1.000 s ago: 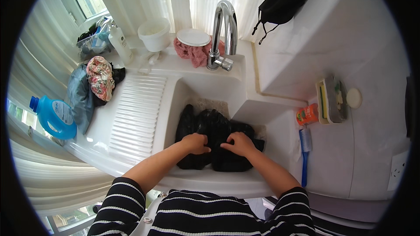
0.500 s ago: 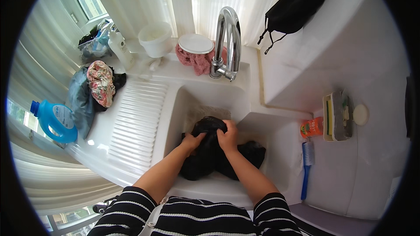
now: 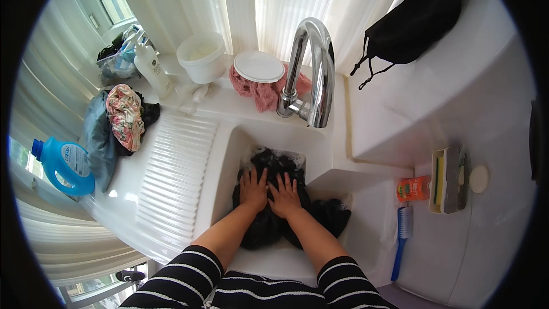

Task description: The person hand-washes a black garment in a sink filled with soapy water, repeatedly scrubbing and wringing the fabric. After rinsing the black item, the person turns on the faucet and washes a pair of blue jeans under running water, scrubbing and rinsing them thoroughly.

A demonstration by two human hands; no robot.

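A wet black garment (image 3: 269, 163) lies bunched in the basin of the white sink (image 3: 226, 157), with suds along its far edge. My left hand (image 3: 253, 190) rests flat on the cloth, fingers spread and pointing away from me. Beside it my right hand (image 3: 285, 195) presses on the same cloth, its fingers also stretched out. Part of the dark fabric (image 3: 329, 217) extends to the right, toward the sink wall. The curved chrome faucet (image 3: 311, 68) stands over the far right corner of the basin; I see no water running from it.
Left of the basin is a ribbed washboard surface (image 3: 177, 166). Beyond it are a blue detergent jug (image 3: 66, 166), piled clothes (image 3: 126, 117), a white pump bottle (image 3: 151, 66) and a white tub (image 3: 201, 57). A blue brush (image 3: 403, 240) and an orange package (image 3: 413, 189) lie on the right.
Both hands have let go of the gathered black cloth and now lie flat on it, fingers spread. The cloth has flattened and spread toward the far end, where suds show. The view has shifted slightly.
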